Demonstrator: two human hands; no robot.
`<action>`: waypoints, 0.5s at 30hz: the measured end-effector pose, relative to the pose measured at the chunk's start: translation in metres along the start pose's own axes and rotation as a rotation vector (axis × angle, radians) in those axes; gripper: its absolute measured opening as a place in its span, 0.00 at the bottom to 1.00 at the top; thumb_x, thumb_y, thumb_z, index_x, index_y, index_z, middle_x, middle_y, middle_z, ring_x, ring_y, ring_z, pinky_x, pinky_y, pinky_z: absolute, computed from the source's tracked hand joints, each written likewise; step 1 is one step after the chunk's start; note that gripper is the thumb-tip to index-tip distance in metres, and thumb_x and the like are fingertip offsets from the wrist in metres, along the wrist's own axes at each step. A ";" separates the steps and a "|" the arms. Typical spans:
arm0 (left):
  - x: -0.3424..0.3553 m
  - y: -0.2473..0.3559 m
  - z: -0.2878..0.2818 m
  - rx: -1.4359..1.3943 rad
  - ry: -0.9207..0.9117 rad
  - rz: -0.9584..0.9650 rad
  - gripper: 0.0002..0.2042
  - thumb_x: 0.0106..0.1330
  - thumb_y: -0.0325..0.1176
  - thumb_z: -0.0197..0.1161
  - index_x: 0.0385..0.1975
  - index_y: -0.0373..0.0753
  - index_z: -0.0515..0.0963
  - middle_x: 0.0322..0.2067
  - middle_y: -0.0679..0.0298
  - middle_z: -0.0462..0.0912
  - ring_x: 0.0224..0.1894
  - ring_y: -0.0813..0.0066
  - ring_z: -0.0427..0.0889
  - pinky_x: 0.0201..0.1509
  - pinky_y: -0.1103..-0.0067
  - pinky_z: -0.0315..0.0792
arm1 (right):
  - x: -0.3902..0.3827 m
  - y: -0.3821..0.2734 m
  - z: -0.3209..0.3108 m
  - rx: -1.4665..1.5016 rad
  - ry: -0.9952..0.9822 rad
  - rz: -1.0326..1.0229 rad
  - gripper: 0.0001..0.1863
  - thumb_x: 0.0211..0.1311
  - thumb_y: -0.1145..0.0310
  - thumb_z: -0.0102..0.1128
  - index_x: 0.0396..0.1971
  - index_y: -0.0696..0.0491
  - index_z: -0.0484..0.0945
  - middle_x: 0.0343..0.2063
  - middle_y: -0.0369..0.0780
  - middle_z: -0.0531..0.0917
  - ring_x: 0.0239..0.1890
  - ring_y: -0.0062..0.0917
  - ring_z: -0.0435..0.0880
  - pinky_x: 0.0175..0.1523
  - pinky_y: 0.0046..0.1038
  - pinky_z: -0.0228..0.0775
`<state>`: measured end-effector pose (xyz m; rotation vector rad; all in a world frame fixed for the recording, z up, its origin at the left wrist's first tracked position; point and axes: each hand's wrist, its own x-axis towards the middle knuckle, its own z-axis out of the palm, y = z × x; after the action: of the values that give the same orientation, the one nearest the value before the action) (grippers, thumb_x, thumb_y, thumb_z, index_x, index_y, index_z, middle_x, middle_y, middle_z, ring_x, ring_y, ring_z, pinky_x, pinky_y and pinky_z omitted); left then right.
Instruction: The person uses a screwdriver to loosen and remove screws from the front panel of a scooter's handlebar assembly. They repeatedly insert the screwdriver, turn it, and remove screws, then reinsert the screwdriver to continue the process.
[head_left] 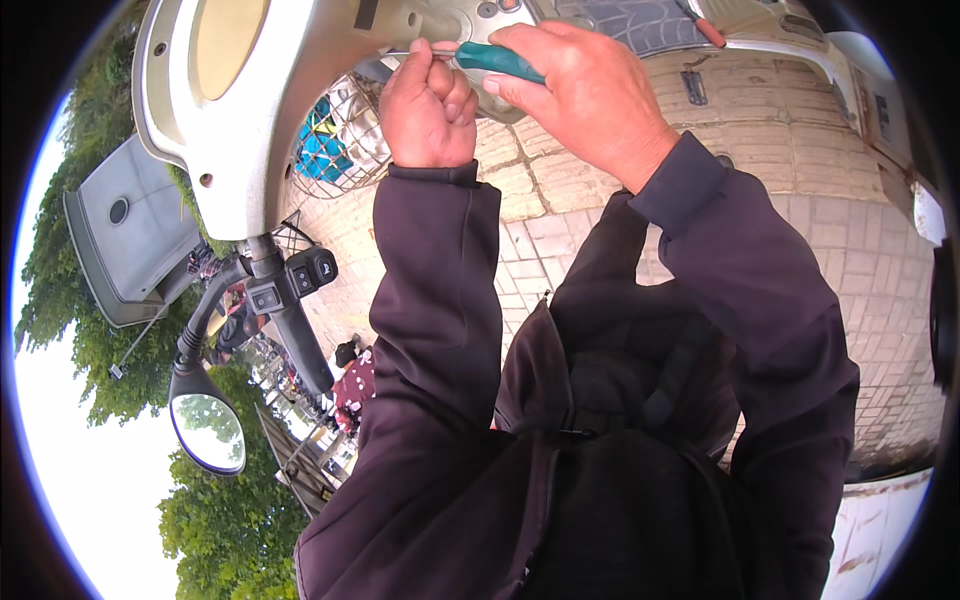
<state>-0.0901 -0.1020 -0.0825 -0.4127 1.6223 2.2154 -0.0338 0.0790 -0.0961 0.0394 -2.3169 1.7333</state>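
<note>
A screwdriver with a dark green handle (495,60) lies nearly level at the top of the view. My right hand (592,95) is closed around the butt of that handle, thumb below and fingers above. Pinched between the thumb and curled fingers of my left hand (430,112) is its thin metal shaft, which points left. Both hands are in front of a cream-coloured scooter body (245,130), beside its inner panel. Where the screwdriver's tip ends, behind my left fingers and the panel, I cannot make out.
The scooter's handlebar grip (302,345) and round mirror (208,432) jut out at left. A wire basket (345,140) with blue and white things sits behind. A red-handled tool (710,32) lies by a grey mat (625,25). Paving bricks (800,220) cover the ground; another person (353,388) is farther off.
</note>
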 end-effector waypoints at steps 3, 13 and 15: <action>0.003 0.001 0.001 -0.057 -0.008 -0.013 0.16 0.83 0.37 0.48 0.40 0.31 0.76 0.14 0.73 0.55 0.15 0.80 0.54 0.18 0.79 0.53 | 0.004 0.002 -0.016 0.640 -0.324 0.700 0.26 0.67 0.45 0.66 0.40 0.58 0.83 0.15 0.35 0.75 0.20 0.17 0.79 0.27 0.25 0.70; 0.000 -0.004 0.006 -0.021 0.004 -0.045 0.16 0.83 0.41 0.47 0.40 0.35 0.75 0.14 0.74 0.55 0.15 0.80 0.54 0.19 0.79 0.53 | -0.002 0.009 -0.007 -0.316 -0.021 -0.313 0.20 0.68 0.54 0.67 0.46 0.56 0.79 0.19 0.38 0.76 0.27 0.27 0.83 0.35 0.30 0.75; 0.003 -0.003 0.006 -0.064 -0.006 -0.035 0.15 0.83 0.40 0.49 0.40 0.34 0.75 0.15 0.73 0.55 0.15 0.80 0.55 0.18 0.78 0.53 | -0.005 0.004 -0.015 0.123 -0.106 0.220 0.20 0.68 0.54 0.67 0.44 0.57 0.79 0.19 0.37 0.76 0.26 0.24 0.83 0.34 0.30 0.74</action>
<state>-0.0915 -0.0950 -0.0850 -0.4477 1.5327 2.2456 -0.0274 0.0943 -0.0968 -0.1085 -2.3621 2.0250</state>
